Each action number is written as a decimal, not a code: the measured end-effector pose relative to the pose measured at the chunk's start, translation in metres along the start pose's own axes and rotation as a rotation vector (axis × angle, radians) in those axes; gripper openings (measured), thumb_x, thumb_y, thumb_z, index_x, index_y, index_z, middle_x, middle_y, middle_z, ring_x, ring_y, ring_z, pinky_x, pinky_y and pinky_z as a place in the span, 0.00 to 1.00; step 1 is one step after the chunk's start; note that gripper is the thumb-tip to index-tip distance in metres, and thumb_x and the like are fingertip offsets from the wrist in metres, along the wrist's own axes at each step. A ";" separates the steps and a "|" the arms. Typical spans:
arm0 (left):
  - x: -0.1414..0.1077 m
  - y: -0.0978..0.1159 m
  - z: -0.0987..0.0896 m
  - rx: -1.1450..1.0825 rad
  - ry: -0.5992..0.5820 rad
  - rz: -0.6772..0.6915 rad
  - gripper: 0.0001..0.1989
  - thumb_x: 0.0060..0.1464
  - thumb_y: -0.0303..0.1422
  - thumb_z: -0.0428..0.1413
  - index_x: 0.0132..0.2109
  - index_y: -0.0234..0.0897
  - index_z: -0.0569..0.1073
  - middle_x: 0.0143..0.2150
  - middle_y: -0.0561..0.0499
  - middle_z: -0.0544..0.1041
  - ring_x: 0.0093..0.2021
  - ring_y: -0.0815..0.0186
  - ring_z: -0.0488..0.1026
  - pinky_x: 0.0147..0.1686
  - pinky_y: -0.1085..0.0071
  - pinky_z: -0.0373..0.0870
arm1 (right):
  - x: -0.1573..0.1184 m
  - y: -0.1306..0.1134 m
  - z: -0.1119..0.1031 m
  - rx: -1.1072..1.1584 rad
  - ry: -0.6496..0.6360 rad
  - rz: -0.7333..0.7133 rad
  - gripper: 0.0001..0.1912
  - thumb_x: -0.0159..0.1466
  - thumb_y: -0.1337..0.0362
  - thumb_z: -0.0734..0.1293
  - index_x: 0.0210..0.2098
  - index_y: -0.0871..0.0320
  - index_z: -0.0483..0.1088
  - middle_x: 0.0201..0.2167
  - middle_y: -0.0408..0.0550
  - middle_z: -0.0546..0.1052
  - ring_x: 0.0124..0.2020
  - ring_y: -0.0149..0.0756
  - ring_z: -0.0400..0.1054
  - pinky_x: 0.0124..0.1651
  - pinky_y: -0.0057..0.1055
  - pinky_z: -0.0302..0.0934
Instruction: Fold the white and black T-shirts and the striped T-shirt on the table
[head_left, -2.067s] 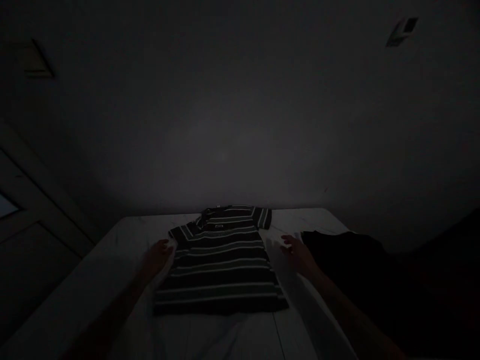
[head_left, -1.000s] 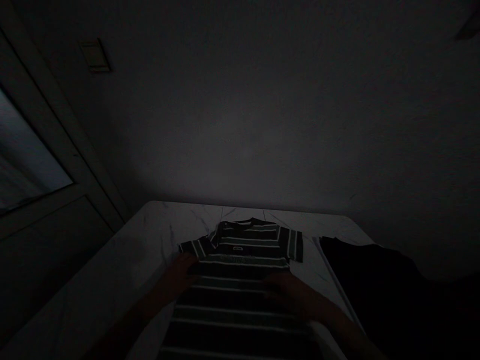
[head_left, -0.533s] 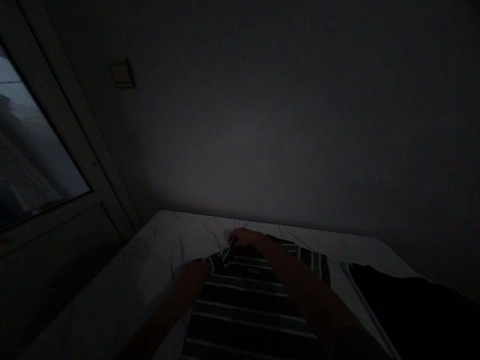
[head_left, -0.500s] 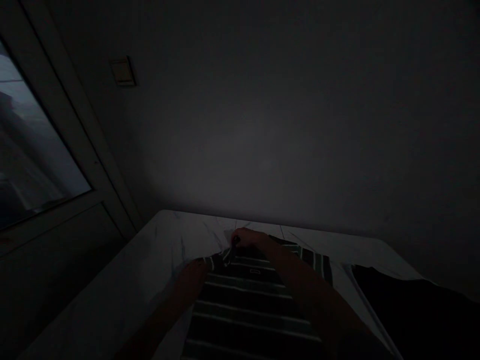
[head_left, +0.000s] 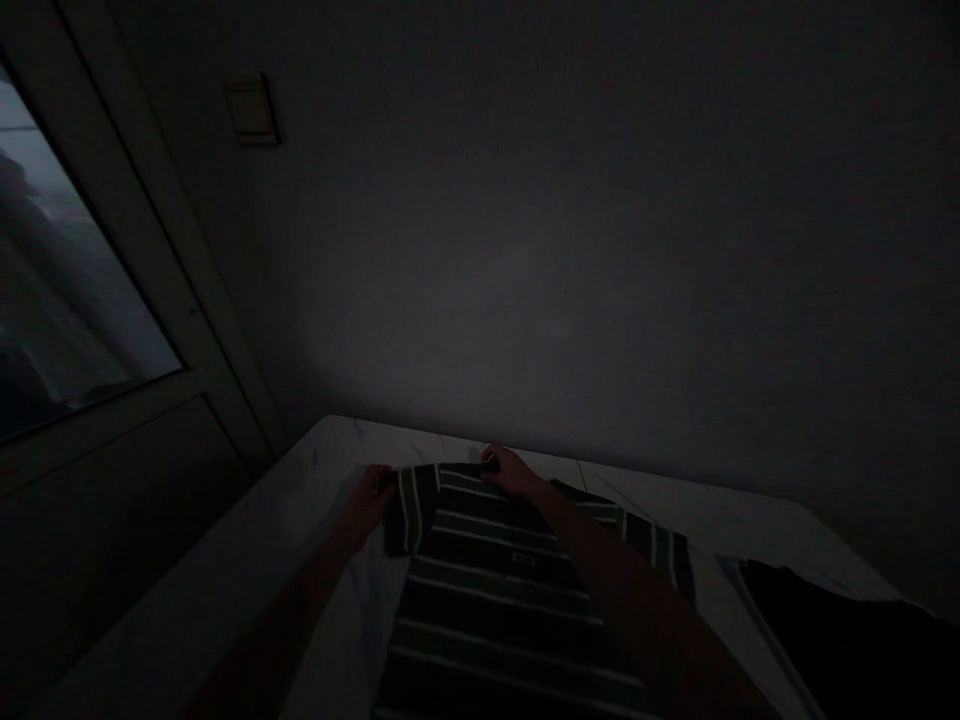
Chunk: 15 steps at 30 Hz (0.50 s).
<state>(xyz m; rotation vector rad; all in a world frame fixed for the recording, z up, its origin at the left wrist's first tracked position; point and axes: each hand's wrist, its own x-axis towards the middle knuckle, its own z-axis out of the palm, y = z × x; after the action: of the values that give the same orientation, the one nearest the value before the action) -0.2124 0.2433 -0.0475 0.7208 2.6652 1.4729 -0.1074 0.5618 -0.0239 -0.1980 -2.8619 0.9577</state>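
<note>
A dark striped T-shirt [head_left: 480, 590] with pale and green bands lies spread on a white marble-patterned table [head_left: 345, 440]. My left hand [head_left: 370, 497] is closed on the outer edge of its left sleeve. At the neckline, my right hand [head_left: 510, 470] pinches the collar, and my right forearm crosses over the shirt's chest. The other sleeve lies out to the right, partly behind that forearm. A small pale rectangle shows on the chest. The lower part of the shirt runs out of view, and the dim light hides finer detail.
Black cloth [head_left: 847, 640] lies on the table to the right, with a pale edge along its left side. A grey wall [head_left: 540, 250] rises behind the table, carrying a light switch [head_left: 251, 110]. At the left stands a door [head_left: 180, 400] with a glass pane.
My left hand has moved up and outward, and the bunched left sleeve is now stretched out flat. The right hand remains at the collar. The view has shifted slightly.
</note>
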 end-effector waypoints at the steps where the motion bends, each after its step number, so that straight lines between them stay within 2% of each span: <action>1: 0.001 -0.002 0.001 0.038 0.021 0.004 0.17 0.54 0.32 0.52 0.51 0.38 0.70 0.47 0.46 0.79 0.49 0.58 0.77 0.51 0.60 0.74 | -0.001 -0.001 0.004 -0.012 0.016 0.005 0.18 0.56 0.68 0.74 0.45 0.57 0.71 0.42 0.47 0.79 0.43 0.39 0.72 0.48 0.34 0.63; 4: 0.003 -0.002 0.003 0.113 0.049 -0.013 0.21 0.54 0.26 0.51 0.56 0.37 0.68 0.49 0.43 0.77 0.51 0.56 0.76 0.54 0.55 0.72 | -0.003 -0.006 0.012 -0.062 0.069 0.029 0.18 0.59 0.67 0.73 0.48 0.57 0.72 0.45 0.51 0.80 0.47 0.44 0.73 0.51 0.36 0.62; 7: 0.002 0.008 0.006 0.215 0.094 0.034 0.26 0.55 0.22 0.48 0.62 0.33 0.65 0.56 0.37 0.73 0.57 0.53 0.72 0.58 0.51 0.68 | -0.007 0.000 0.005 -0.116 0.150 0.075 0.21 0.64 0.65 0.69 0.56 0.58 0.69 0.51 0.56 0.78 0.52 0.44 0.71 0.55 0.36 0.61; 9: 0.000 0.020 0.013 0.341 0.094 0.161 0.26 0.58 0.22 0.45 0.64 0.32 0.64 0.59 0.35 0.71 0.60 0.52 0.69 0.60 0.50 0.66 | -0.018 0.015 -0.014 -0.158 0.194 0.123 0.21 0.67 0.65 0.65 0.59 0.58 0.67 0.53 0.56 0.77 0.52 0.43 0.71 0.56 0.35 0.61; 11: -0.003 0.036 0.029 0.437 0.009 0.336 0.24 0.62 0.24 0.43 0.64 0.34 0.66 0.59 0.38 0.72 0.61 0.53 0.68 0.63 0.52 0.64 | -0.039 0.039 -0.041 -0.211 0.228 0.185 0.20 0.68 0.65 0.63 0.59 0.58 0.68 0.52 0.56 0.77 0.53 0.42 0.71 0.57 0.36 0.60; 15: -0.005 0.070 0.083 0.448 -0.190 0.554 0.21 0.66 0.30 0.44 0.63 0.37 0.68 0.64 0.42 0.72 0.66 0.56 0.64 0.67 0.55 0.60 | -0.102 0.089 -0.089 -0.324 0.265 0.329 0.15 0.69 0.63 0.61 0.51 0.60 0.74 0.48 0.59 0.79 0.52 0.45 0.71 0.58 0.39 0.59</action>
<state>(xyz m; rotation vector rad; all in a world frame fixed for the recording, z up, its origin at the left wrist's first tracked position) -0.1618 0.3390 -0.0385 1.6401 2.7893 0.7774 0.0144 0.6683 -0.0139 -0.7827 -2.7598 0.4525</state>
